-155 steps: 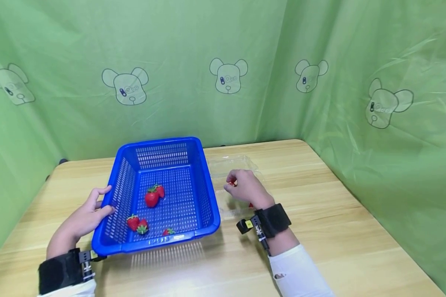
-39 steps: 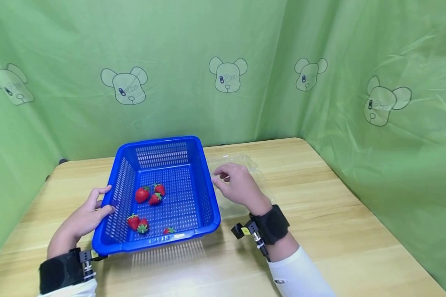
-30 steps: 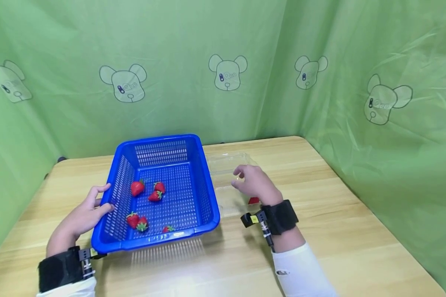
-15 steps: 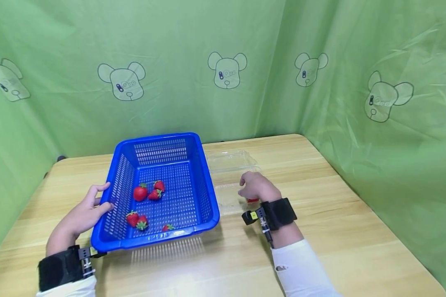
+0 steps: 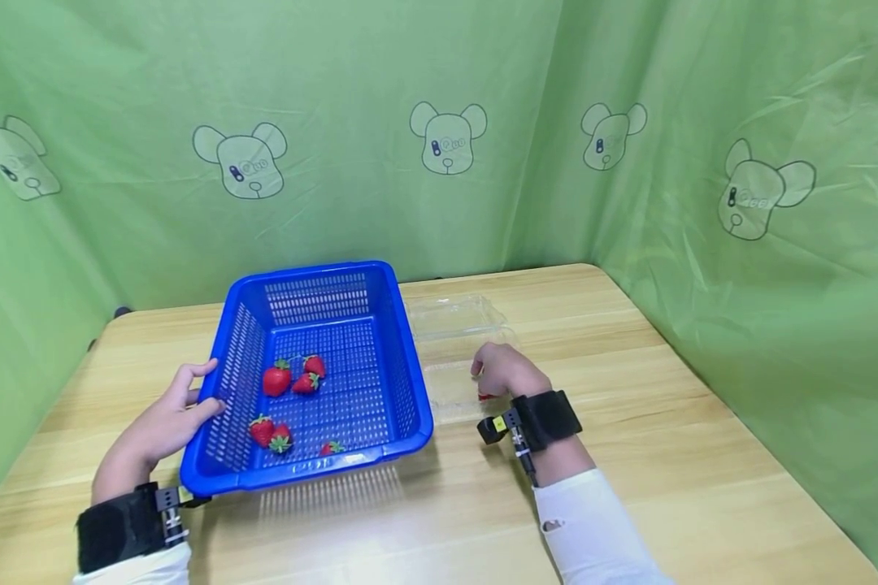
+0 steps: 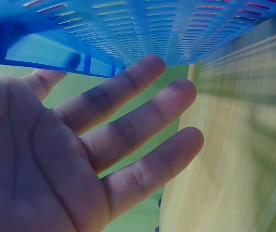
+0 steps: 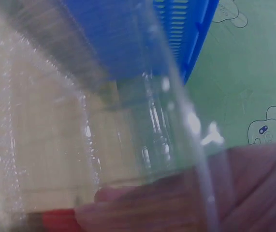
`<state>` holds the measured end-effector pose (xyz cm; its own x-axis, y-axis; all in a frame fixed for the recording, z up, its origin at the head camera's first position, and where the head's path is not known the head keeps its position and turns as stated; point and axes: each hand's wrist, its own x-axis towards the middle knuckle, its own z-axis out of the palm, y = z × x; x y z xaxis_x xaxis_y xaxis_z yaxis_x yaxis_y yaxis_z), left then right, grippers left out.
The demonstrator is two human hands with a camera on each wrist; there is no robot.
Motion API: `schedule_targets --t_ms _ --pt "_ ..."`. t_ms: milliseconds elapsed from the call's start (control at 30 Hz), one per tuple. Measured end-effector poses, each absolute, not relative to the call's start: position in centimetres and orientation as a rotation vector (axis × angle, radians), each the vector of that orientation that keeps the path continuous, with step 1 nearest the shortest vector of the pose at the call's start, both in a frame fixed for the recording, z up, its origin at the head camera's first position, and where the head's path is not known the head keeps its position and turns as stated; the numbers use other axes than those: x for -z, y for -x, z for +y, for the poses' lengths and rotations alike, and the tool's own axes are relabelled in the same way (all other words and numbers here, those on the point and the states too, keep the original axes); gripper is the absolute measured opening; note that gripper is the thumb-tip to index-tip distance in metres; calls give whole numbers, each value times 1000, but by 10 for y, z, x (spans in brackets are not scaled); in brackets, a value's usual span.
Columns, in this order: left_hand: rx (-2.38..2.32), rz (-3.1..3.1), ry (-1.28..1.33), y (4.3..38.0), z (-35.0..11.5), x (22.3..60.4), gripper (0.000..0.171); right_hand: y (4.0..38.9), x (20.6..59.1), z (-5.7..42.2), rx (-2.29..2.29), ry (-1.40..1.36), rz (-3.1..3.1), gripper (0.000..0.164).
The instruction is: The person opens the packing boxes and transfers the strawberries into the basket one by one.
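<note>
A blue slotted plastic basket point(image 5: 307, 467) holds several red strawberries point(image 5: 276, 379) with green leaves. My left hand point(image 5: 162, 422) grips its left rim, thumb over the rim; in the left wrist view three straight fingers point(image 6: 142, 133) spread beneath, beside the slotted outer wall. To the basket's right lies an open clear plastic clamshell box point(image 5: 449, 386). Inside it my right hand point(image 5: 510, 372) reaches down, fingers bent, pinching a red strawberry point(image 5: 485, 397) largely hidden under the hand. The right wrist view shows the strawberry point(image 7: 60, 220) at the fingertips, through clear plastic.
Everything sits on a light wooden table point(image 5: 666, 463). A green curtain point(image 5: 336, 73) with bear-head prints encloses the back and sides. The clear lid point(image 5: 449, 317) stands open at the back of the box, close to the basket's right wall.
A further strawberry lies in the basket compared with 5 s ago. My right hand has moved from the basket's right rim back into the clear box and closed on a strawberry. The left hand stays put.
</note>
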<state>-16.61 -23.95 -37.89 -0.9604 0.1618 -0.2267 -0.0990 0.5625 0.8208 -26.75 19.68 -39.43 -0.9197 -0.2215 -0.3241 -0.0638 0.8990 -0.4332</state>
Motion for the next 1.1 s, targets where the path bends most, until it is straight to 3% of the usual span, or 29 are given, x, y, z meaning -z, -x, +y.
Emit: schedule_targets --t_ms 200,333,467,1100 --pt "-1347 2529 -62 167 -240 380 62 269 399 198 590 212 2700 13" --pt "-1345 2526 -55 167 -240 381 62 270 400 199 620 225 2718 19" --pt "-1341 2530 -55 166 -240 381 62 270 397 199 659 241 2763 8" --pt "-1366 2514 -52 165 -240 380 62 269 389 196 748 360 2821 9"
